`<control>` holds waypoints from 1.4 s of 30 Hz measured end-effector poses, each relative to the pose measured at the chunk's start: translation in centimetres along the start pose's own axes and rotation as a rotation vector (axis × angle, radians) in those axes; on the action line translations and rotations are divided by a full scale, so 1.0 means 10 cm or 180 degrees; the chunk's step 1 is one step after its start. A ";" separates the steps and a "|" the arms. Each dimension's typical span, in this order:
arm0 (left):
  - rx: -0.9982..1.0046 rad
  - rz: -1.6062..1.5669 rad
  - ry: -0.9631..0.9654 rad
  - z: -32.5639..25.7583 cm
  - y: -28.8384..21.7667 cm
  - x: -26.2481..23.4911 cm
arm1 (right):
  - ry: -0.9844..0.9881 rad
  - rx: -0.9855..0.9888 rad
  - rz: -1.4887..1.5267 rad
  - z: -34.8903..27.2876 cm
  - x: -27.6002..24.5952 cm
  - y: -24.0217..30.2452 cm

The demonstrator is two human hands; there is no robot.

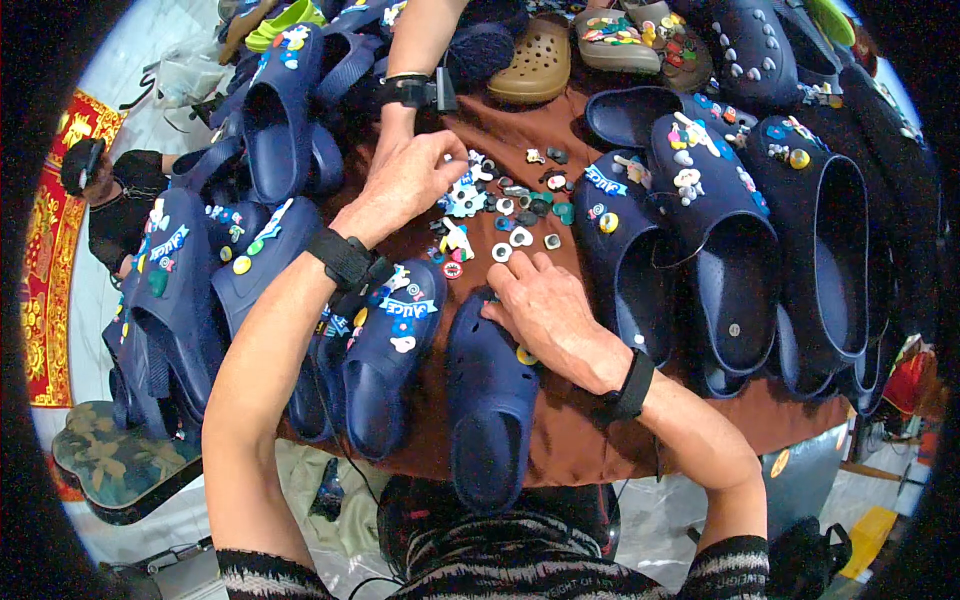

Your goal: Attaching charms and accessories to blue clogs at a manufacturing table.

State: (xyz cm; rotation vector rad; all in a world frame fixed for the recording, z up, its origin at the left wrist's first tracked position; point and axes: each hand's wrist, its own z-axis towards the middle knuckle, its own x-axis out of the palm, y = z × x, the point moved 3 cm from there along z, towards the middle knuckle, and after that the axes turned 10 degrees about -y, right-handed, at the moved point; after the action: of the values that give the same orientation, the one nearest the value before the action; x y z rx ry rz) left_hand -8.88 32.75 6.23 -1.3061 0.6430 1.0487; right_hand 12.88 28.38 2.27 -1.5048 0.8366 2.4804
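Note:
A navy clog (pixel 490 400) with small holes lies toe-away on the brown cloth in front of me. My right hand (pixel 550 310) curls over its toe and right side, thumb against the upper; a yellow charm shows beside the palm. My left hand (pixel 405 185) is beyond it at the left edge of a loose pile of shoe charms (pixel 515 200), fingers bent together. Whatever sits between those fingertips is hidden. Another person's arm (pixel 425 40) reaches in from the far side, its hand partly behind mine. A decorated navy clog (pixel 395 360) lies left of the one under my right hand.
More decorated navy clogs stand at the right (pixel 715 240) and left (pixel 175 270). A tan clog (pixel 535 65) and other charm-covered shoes line the far side. The brown cloth (pixel 590 440) ends just before me. A camouflage-patterned stool (pixel 120 455) stands at the lower left.

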 end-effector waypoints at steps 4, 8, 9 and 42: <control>-0.0021 0.0464 0.0379 -0.12 -0.12 -0.02 | -0.0009 0.0007 -0.0027 -0.01 -0.02 0.03; -0.0321 -0.0097 0.0006 -0.03 -0.10 -0.09 | -0.0125 -0.0096 0.0035 0.01 -0.07 0.01; -0.0307 -0.0098 0.0019 -0.02 -0.09 -0.09 | -0.0177 -0.0069 0.0159 0.00 -0.10 -0.03; 0.0158 0.0242 -0.0336 -0.17 -0.04 -0.36 | -0.0408 -0.0084 0.0607 -0.15 -0.14 -0.08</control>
State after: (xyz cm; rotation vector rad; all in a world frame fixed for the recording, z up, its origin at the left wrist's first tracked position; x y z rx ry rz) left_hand -9.74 30.21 9.16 -1.1829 0.6391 1.1489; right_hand 15.04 28.54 2.60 -1.3127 0.9691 2.6992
